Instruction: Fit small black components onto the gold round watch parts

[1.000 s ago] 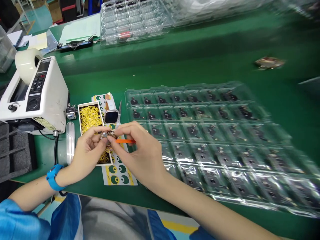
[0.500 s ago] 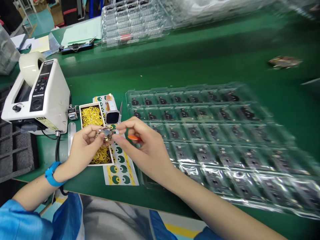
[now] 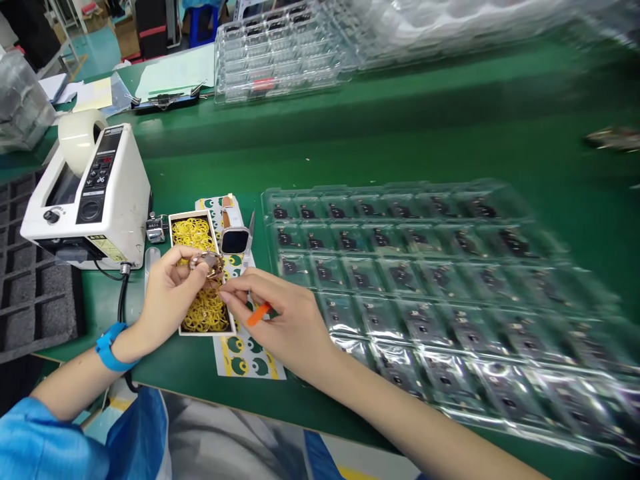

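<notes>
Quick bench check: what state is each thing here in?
Left hand, pinching a small metal part
Right hand, holding an orange tool
Tape dispenser, display lit
Box, open, full of yellow rubber bands
Smartwatch, face up, screen dark
Clear blister tray, pockets filled with dark parts

An electric tape dispenser [image 3: 117,200] sits left of a clear tray [image 3: 273,230] of dark parts [image 3: 403,273].
</notes>
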Available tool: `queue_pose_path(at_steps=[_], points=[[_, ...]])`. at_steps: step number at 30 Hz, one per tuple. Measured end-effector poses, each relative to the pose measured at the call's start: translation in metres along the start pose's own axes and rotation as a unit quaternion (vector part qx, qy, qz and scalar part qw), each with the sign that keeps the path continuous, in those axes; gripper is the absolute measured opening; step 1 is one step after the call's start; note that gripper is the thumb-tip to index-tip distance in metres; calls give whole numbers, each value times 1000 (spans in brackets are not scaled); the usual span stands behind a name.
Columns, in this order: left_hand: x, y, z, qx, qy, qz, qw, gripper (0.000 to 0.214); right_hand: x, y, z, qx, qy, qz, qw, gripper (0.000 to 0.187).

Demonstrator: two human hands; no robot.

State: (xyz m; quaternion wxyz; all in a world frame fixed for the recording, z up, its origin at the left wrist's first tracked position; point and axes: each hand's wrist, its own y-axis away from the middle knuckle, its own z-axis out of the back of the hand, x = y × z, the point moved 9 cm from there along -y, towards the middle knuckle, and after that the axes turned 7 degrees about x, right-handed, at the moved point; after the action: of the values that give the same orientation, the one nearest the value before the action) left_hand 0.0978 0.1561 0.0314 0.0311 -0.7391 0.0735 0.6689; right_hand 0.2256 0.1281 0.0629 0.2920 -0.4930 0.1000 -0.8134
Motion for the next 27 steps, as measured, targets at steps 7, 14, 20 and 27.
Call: queue_pose_path(at_steps=[7,14,20,27], points=[[-5,-4,24,-89,-63,-11,994,15,30,3,2,52,19,132,990,14],[16,-5,19,-64,77,67,993,30,19,7,-18,77,227,145,960,26],[24,5,-8,21,72,110,991,14,45,12,6,-80,314,173,930,12],[27,14,-23,52,112,122,985,21,32,7,13,-80,275,122,950,14]])
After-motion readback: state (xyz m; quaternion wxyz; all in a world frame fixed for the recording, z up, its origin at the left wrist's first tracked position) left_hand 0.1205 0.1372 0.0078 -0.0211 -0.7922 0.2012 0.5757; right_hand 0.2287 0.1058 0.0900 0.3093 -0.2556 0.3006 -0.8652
